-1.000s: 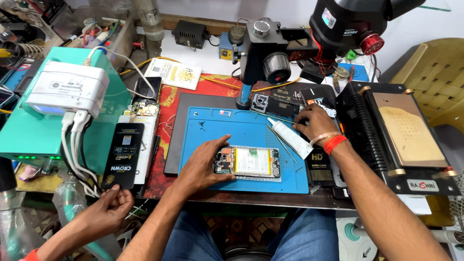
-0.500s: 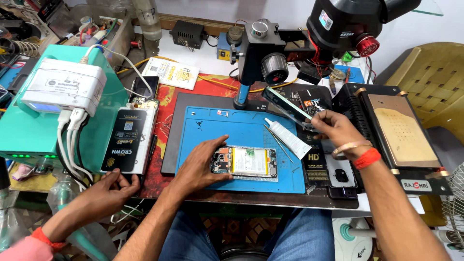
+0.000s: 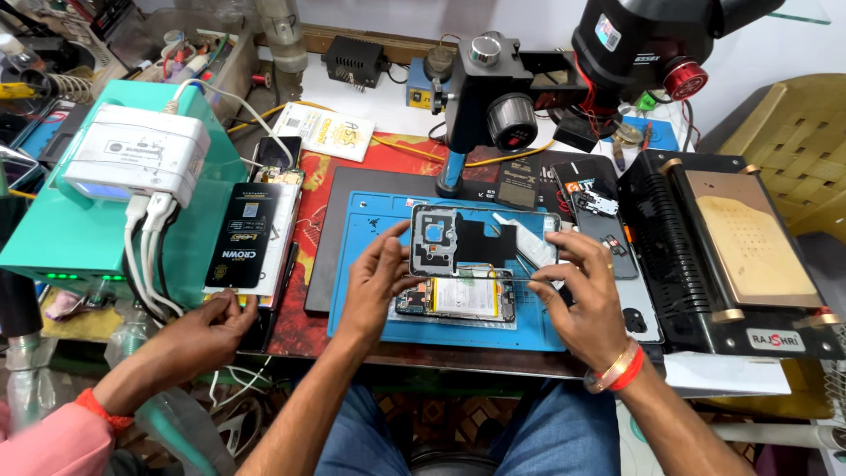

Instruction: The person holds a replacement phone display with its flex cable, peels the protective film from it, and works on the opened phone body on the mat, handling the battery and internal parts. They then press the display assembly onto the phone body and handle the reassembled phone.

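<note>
Since the earlier frame, the right hand (image 3: 586, 304) had come in from the bench's right side, and a grey frame (image 3: 454, 240) now stood between both hands over the blue mat (image 3: 370, 229). The left hand (image 3: 374, 280) gripped the frame's left edge, fingers clenched on it; the right hand's fingers pinched its right edge. The opened phone (image 3: 456, 296) lay on the mat directly beneath the frame. A co-worker's hand (image 3: 207, 328) rested at the bench's left edge, touching a black box (image 3: 244, 249).

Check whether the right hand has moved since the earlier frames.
Yes. The right hand has come in from the mat's far right corner toward the opened phone on the blue mat, now gripping the grey frame above it.
</note>
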Demonstrator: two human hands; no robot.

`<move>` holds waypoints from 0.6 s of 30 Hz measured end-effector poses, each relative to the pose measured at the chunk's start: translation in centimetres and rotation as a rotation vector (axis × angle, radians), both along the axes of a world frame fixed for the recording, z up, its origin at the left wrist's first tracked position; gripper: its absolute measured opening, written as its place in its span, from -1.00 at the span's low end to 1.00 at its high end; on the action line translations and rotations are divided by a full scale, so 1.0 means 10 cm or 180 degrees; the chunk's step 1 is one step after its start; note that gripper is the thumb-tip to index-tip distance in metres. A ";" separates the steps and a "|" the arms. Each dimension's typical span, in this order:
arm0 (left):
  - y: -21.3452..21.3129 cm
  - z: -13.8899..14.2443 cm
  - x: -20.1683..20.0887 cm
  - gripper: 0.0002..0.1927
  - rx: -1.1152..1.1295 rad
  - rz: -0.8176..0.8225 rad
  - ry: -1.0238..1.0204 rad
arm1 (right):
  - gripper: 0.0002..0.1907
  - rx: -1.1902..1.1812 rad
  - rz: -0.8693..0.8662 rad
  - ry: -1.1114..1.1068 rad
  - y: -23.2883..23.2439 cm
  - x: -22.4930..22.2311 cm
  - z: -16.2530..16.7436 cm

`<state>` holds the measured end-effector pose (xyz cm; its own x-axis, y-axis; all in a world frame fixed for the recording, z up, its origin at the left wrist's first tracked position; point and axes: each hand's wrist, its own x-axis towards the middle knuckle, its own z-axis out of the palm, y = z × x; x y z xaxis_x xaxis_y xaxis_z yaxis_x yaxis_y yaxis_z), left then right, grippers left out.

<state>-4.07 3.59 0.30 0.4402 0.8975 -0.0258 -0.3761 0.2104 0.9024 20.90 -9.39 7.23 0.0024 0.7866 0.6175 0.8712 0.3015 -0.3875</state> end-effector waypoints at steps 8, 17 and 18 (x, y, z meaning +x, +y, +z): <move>-0.16 0.27 0.11 -0.40 0.0763 0.0295 0.0260 | -0.72 -0.1769 0.0715 0.4229 0.02 -0.11 -0.21; -0.30 0.41 0.19 -0.63 0.0656 -0.0282 -0.0296 | -0.73 -0.2007 0.1180 0.4934 0.02 -0.19 -0.22; -0.31 0.42 0.18 -0.65 0.0676 -0.0273 -0.0316 | -0.73 -0.2003 0.1183 0.4909 0.01 -0.19 -0.21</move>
